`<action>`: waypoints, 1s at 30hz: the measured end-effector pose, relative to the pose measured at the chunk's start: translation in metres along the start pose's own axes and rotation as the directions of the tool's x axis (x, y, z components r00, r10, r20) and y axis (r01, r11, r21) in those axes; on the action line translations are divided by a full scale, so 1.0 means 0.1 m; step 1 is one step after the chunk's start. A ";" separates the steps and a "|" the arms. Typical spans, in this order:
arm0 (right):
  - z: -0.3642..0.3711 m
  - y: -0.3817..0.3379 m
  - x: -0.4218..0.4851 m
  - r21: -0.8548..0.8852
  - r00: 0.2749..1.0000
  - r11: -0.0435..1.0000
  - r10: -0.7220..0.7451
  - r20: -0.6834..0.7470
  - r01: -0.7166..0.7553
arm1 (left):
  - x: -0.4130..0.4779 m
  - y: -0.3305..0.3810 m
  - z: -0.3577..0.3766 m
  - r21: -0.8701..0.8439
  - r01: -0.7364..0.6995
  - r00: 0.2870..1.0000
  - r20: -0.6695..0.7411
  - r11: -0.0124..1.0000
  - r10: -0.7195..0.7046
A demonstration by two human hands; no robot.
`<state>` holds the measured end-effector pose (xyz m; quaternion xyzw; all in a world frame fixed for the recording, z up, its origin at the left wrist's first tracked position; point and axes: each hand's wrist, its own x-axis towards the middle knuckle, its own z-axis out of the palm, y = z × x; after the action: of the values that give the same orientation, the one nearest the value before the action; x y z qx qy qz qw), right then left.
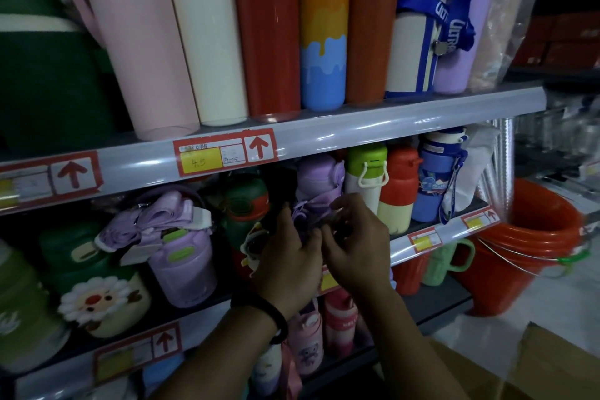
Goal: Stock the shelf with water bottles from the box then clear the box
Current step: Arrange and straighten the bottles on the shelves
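Both hands, left (285, 256) and right (355, 248), pinch a purple strap (303, 211) together, bottle (316, 177) standing just behind them.

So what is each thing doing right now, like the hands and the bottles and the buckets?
Left hand: raised at the middle shelf, fingers curled on a purple strap.
Right hand: beside it, fingers pinching the same strap.
Purple strap: bunched between both hands.
Purple bottle: upright behind the hands.
Tall pink bottle: standing on the top shelf.
Orange buckets: stacked on the floor.
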<state>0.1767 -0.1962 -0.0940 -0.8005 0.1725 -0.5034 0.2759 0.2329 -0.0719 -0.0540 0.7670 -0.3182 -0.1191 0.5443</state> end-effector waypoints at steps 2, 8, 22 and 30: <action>-0.02 0.02 -0.02 -0.027 1.000 0.999 -0.023 -0.003 0.023 | -0.02 -0.04 0.03 0.008 0.000 1.000 0.016 1.000 -0.001; -0.07 -0.06 0.08 -0.056 0.994 0.998 -0.012 -0.109 0.006 | -0.07 -0.08 0.09 0.029 -0.006 1.000 0.028 1.000 0.005; -0.03 -0.11 0.46 -0.031 0.990 0.992 0.123 -0.066 -0.125 | -0.14 -0.13 0.07 0.108 -0.058 0.996 0.070 0.992 0.050; 0.12 -0.23 0.37 -0.015 0.988 0.991 0.134 -0.080 -0.136 | -0.20 -0.13 0.04 0.170 -0.107 0.993 0.065 0.980 0.097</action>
<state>0.2032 -0.1951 -0.0576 -0.7691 0.2422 -0.5131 0.2942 0.2202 -0.0604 -0.0709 0.7904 -0.3816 -0.0846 0.4718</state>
